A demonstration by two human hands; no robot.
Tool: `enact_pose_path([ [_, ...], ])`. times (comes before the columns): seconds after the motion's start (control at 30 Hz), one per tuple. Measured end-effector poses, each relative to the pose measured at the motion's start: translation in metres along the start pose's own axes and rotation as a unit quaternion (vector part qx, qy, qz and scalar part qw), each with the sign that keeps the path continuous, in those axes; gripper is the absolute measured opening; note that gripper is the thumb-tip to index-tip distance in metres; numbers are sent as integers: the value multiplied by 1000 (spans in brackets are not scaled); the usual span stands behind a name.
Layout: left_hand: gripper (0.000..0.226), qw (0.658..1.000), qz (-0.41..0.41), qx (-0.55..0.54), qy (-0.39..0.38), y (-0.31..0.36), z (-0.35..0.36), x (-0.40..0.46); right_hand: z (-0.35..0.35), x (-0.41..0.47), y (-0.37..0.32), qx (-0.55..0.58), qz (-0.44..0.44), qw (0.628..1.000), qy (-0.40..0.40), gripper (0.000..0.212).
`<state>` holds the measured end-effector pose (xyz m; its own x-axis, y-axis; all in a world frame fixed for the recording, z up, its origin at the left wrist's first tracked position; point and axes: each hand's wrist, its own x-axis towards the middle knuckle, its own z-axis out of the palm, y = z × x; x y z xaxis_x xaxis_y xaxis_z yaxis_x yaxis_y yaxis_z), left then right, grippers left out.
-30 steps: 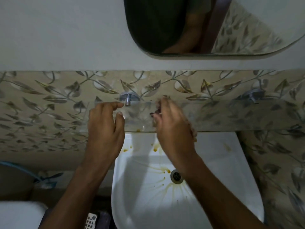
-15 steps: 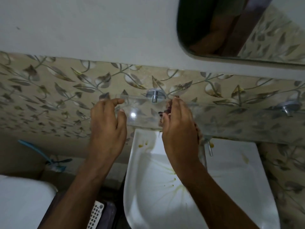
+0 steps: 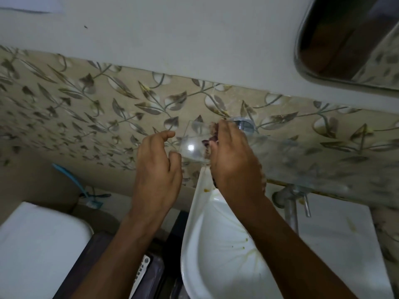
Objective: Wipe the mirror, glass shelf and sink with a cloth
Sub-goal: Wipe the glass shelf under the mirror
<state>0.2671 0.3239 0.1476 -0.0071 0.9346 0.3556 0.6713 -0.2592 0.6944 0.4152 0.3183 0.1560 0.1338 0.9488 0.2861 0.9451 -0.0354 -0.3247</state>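
The glass shelf [image 3: 302, 160] runs along the leaf-patterned tiles above the white sink [image 3: 216, 255], whose basin shows yellowish stains. My right hand [image 3: 233, 165] lies on the shelf's left end and holds a bunched dark reddish cloth [image 3: 207, 141] against the glass; most of the cloth is hidden under the palm. My left hand [image 3: 157, 169] hangs just left of the shelf's end with loosely curled fingers, its thumb close to the front corner, holding nothing. The mirror [image 3: 345, 39] shows at the top right corner.
A chrome shelf bracket [image 3: 243, 124] sits just behind my right fingertips. A metal tap [image 3: 290, 203] stands at the sink's back rim. A white toilet tank [image 3: 38, 244] is at the lower left, with a blue hose [image 3: 71, 178] behind it.
My view swung left, shifting sink and mirror rightward. The right hand slid the cloth to the shelf's left end. The left hand came off the shelf's edge.
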Motion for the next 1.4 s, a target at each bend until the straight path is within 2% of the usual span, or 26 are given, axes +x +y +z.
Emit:
enact_pose_path([
  [0.07, 38, 1000, -2, 1, -1, -1, -1, 1, 4, 3, -6, 0, 6, 1000, -4, 53],
  [0.17, 38, 1000, -5, 2, -2, 0, -3, 2, 13, 26, -28, 52, -19, 995, -79, 58],
  [0.23, 38, 1000, 3, 3, -2, 1, -3, 2, 18, 36, -39, 55, -56, 992, -94, 58],
  [0.3, 38, 1000, 3, -3, -7, 1, -3, 3, 15, 36, -38, 70, -51, 991, -100, 58],
  [0.37, 39, 1000, -1, -12, -10, -1, -4, 3, 9, 24, -27, 69, -16, 994, -83, 59],
  [0.47, 41, 1000, -7, -11, -11, -3, -5, 4, 0, 1, -14, 16, 32, 999, -5, 53],
  [0.53, 40, 1000, -9, -6, -11, -3, -4, 5, 2, 2, -18, 12, 43, 999, -10, 53],
  [0.63, 40, 1000, 1, 4, -8, -1, -3, 5, 13, 21, -39, 50, -3, 997, -62, 57],
  [0.7, 39, 1000, 12, 7, 0, 1, -3, 6, 21, 28, -51, 59, -52, 995, -64, 57],
  [0.77, 37, 1000, 19, 9, 10, 2, -3, 8, 23, 28, -53, 76, -61, 993, -65, 57],
  [0.87, 38, 999, 28, 21, -14, 7, 1, 11, 13, 13, -33, 82, -42, 995, -40, 57],
  [0.97, 33, 996, 54, 34, -60, 19, 14, 13, 1, -10, 3, 46, 4, 997, 57, 50],
  [1.03, 31, 994, 73, 46, -61, 29, 22, 14, -3, -17, 14, 38, 20, 995, 88, 46],
  [1.2, 28, 994, 91, 54, -38, 47, 35, 20, -7, -7, 12, 66, -14, 998, 12, 51],
  [1.4, 29, 989, 127, 43, -66, 64, 54, 22, -42, -27, 93, 62, 93, 993, 38, 49],
])
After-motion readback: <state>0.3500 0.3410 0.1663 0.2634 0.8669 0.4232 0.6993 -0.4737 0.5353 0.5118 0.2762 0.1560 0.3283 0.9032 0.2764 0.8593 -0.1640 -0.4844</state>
